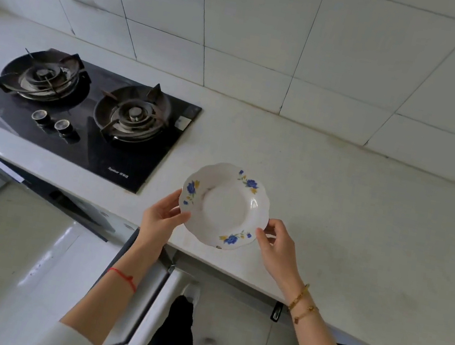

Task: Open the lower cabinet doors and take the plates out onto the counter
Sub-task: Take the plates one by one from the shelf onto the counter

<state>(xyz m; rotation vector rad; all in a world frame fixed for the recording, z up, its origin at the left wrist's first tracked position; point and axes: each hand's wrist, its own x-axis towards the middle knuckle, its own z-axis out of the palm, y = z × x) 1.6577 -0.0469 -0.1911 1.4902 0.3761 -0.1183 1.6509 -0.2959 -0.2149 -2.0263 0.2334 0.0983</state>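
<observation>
You hold the floral plate (223, 205) by its rim between your left hand (163, 215) and right hand (277, 245), over the counter (349, 210) near its front edge; lower it level and let go.

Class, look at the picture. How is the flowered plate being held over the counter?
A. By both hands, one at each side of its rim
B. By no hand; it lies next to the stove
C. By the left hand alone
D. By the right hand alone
A: the left hand and the right hand each grip an opposite side of the plate.
</observation>
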